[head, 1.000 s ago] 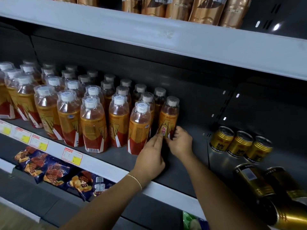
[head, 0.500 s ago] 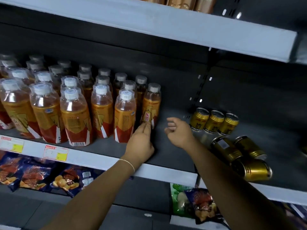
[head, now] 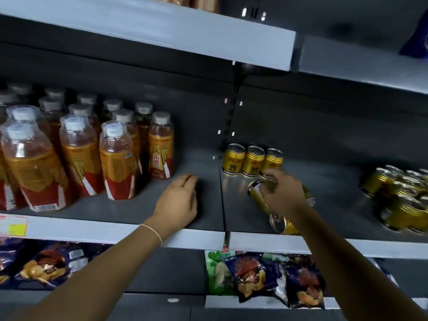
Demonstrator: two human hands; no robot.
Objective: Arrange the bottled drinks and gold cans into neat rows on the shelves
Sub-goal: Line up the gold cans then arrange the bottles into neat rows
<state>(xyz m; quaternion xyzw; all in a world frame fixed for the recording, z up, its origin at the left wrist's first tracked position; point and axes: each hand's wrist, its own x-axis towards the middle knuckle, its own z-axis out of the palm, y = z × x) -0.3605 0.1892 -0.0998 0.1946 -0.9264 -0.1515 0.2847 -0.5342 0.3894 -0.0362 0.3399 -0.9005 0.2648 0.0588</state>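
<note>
On the right bay of the middle shelf (head: 324, 172), a toppled can (head: 256, 193) lies on its side just in front of the row of three upright cans (head: 253, 160). Its long axis runs from back-left to front-right, rim end nearest that row. The right hand (head: 283, 193) is directly on it, fingers (head: 271, 178) curled over its upper end in what looks like a grasp, so standing it up calls for tipping the rim end upward. A second fallen can (head: 281, 225) lies nearer the shelf lip, under the wrist. The left hand (head: 179, 201) rests on the shelf beside the end bottle (head: 161, 147), loosely curled, holding nothing, and is farther from the cans
</note>
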